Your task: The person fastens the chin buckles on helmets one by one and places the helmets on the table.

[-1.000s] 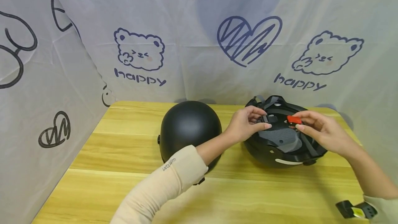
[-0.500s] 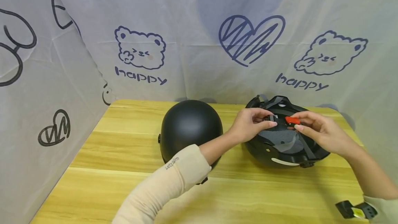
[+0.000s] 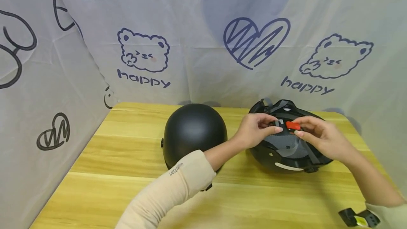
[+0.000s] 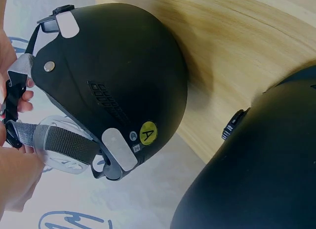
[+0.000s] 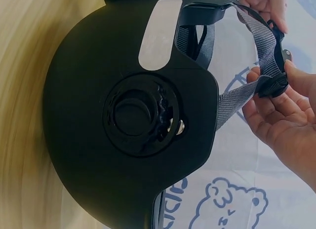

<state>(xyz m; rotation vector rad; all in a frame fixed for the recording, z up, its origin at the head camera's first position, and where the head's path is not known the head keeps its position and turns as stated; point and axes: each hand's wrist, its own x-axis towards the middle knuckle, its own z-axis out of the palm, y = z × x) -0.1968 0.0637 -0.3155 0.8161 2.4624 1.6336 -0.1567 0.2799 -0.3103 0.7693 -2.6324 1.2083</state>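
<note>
A black helmet (image 3: pixel 270 163) lies upside down at the table's right, its grey-padded inside facing up. Over its opening my left hand (image 3: pixel 252 131) pinches the strap end with the black buckle piece (image 3: pixel 277 123). My right hand (image 3: pixel 327 139) pinches the red-and-black buckle (image 3: pixel 293 125) between thumb and fingers. Both buckle parts meet closely between my fingertips; in the left wrist view the black buckle (image 4: pixel 15 98) looks like one run between the two straps. Grey webbing straps (image 5: pixel 261 41) rise from the helmet's sides to my hands. How far the parts are joined I cannot tell.
A second black helmet (image 3: pixel 195 130) sits dome up to the left, partly behind my left forearm. Both stand on a wooden table (image 3: pixel 127 144). A white printed cloth (image 3: pixel 197 70) hangs along the back and left. A dial (image 5: pixel 143 113) shows on the overturned helmet.
My right hand has moved left with the red buckle and my left hand slightly right with the black piece. The gap between the buckle parts has narrowed.
</note>
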